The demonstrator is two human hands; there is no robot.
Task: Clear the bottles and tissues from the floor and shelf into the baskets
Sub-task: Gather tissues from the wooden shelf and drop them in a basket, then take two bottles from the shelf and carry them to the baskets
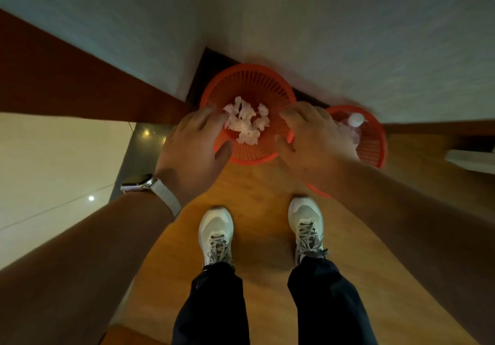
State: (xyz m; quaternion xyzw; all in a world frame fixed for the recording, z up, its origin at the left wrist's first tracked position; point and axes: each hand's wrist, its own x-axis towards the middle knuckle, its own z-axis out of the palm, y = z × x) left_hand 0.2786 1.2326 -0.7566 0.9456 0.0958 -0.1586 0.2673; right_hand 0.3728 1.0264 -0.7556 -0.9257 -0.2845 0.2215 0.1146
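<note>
A: Where's the tissue basket?
B: I see the tissue basket point(249, 72) at centre frame, with the crumpled tissues point(246, 123) inside it and right between the two grips.
A: Grip state?
B: Left grip point(192, 141) is clamped on the left rim, right grip point(316, 141) on the right rim.
A: Bottle?
B: The bottle point(355, 119) is in the second basket point(373, 143), right of centre, partly behind the right grip.

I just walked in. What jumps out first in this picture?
A red basket full of crumpled white tissues fills mid-frame, with the left hand and right hand gripping its rim on either side. Just right of it, a second red basket holds a white-capped bottle. Pale sneakers stand on the wooden floor below.
</note>
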